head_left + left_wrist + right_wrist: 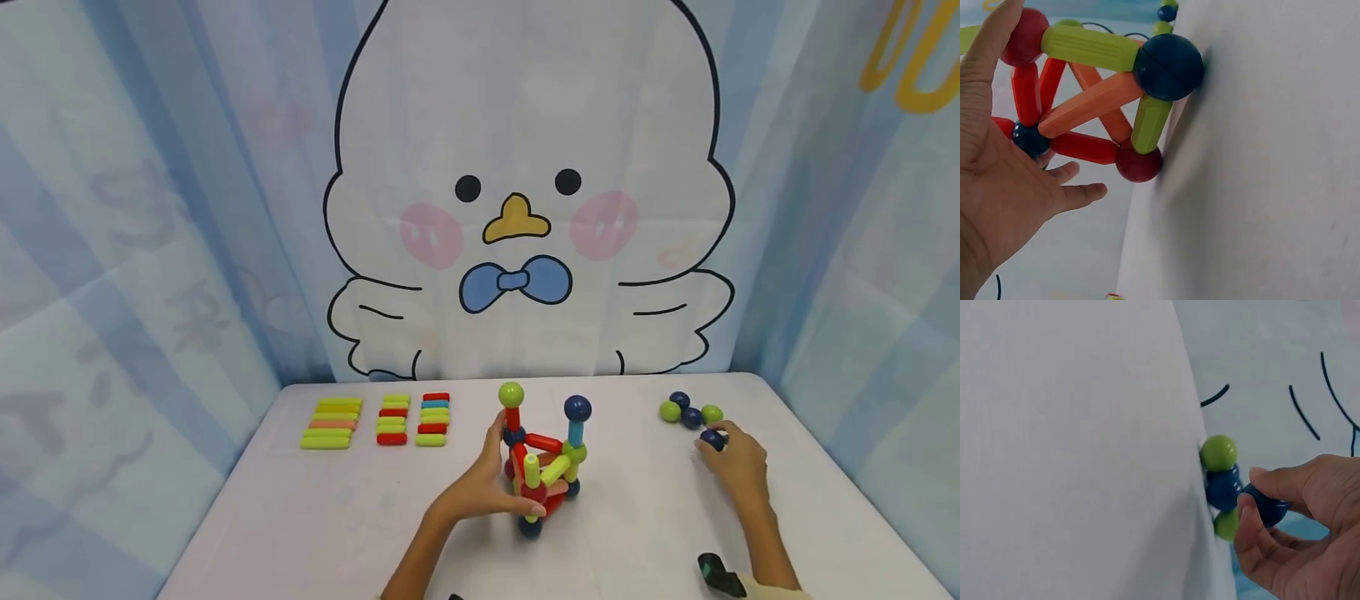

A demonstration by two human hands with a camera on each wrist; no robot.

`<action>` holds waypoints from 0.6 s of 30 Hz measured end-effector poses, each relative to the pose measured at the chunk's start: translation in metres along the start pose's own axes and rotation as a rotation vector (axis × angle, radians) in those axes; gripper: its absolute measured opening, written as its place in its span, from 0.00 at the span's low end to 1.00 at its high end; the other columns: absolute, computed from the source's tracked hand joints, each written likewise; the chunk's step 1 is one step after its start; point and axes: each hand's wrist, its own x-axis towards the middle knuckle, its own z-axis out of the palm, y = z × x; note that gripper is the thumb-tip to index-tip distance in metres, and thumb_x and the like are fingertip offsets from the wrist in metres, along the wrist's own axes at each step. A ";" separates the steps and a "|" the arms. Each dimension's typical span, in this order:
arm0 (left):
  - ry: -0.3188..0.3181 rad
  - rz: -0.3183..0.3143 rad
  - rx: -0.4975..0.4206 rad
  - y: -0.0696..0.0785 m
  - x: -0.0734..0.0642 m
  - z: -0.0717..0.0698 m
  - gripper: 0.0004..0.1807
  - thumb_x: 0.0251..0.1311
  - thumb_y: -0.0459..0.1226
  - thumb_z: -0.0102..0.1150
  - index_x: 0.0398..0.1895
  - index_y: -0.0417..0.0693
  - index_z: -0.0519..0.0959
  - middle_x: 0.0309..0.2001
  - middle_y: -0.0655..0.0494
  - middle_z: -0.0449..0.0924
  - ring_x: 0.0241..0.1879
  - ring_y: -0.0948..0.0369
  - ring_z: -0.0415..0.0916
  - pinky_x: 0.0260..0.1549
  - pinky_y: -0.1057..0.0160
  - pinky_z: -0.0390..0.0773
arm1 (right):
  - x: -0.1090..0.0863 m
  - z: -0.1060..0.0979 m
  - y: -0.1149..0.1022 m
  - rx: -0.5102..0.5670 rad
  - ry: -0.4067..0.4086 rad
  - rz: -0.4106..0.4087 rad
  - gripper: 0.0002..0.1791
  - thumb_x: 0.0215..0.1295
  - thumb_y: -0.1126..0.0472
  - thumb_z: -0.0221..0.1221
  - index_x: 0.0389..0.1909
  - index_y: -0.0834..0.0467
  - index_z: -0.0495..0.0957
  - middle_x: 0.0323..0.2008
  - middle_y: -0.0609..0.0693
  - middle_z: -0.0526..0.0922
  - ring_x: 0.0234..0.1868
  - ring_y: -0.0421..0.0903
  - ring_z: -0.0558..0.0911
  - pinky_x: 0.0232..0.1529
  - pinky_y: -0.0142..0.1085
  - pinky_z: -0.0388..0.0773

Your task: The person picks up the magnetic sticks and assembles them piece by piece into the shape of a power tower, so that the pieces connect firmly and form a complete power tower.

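A structure of magnetic sticks and balls (556, 471) stands on the table, with red, yellow-green, orange and blue sticks joined by dark blue, red and green balls. My left hand (480, 492) holds its left side, the thumb in front at a red ball (1025, 37) and fingers behind. In the left wrist view, some of its fingers extend free below the sticks. Over at the right, my right hand (738, 467) pinches a dark blue ball (1266, 505) between thumb and fingers. Just beyond that hand lies a small cluster of green and dark blue balls (691, 417).
On the left of the white table (300, 517) lie three columns of loose sticks: long yellow-green and orange ones (332, 423), then shorter mixed sticks (392, 420) and another short set (432, 419). A curtain (525, 100) with a cartoon bird hangs behind the table.
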 end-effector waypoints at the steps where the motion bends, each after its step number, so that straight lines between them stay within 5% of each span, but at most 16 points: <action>1: 0.007 -0.003 -0.016 -0.001 0.000 0.003 0.70 0.45 0.54 0.75 0.77 0.59 0.29 0.79 0.50 0.37 0.77 0.45 0.43 0.63 0.36 0.65 | -0.002 -0.001 -0.004 0.037 0.003 -0.038 0.24 0.66 0.61 0.59 0.59 0.68 0.69 0.57 0.77 0.71 0.51 0.69 0.77 0.49 0.56 0.78; 5: 0.042 0.017 -0.060 -0.001 0.003 0.011 0.68 0.46 0.52 0.74 0.77 0.64 0.29 0.78 0.52 0.39 0.75 0.47 0.50 0.61 0.41 0.71 | -0.010 -0.003 -0.027 0.223 0.002 -0.147 0.26 0.67 0.54 0.61 0.59 0.64 0.70 0.53 0.71 0.75 0.32 0.43 0.84 0.31 0.34 0.83; 8: 0.063 0.057 -0.072 0.000 0.004 0.014 0.68 0.47 0.51 0.74 0.77 0.66 0.29 0.76 0.51 0.42 0.73 0.49 0.53 0.60 0.44 0.72 | -0.019 -0.006 -0.050 0.339 -0.024 -0.219 0.28 0.67 0.50 0.61 0.60 0.63 0.68 0.52 0.67 0.75 0.30 0.34 0.84 0.31 0.25 0.81; 18: 0.106 0.088 -0.045 0.002 0.003 0.017 0.67 0.47 0.50 0.75 0.76 0.74 0.28 0.72 0.51 0.47 0.70 0.52 0.58 0.60 0.47 0.74 | -0.064 -0.008 -0.126 0.571 -0.181 -0.604 0.17 0.64 0.66 0.62 0.53 0.62 0.74 0.40 0.50 0.80 0.26 0.44 0.82 0.36 0.28 0.81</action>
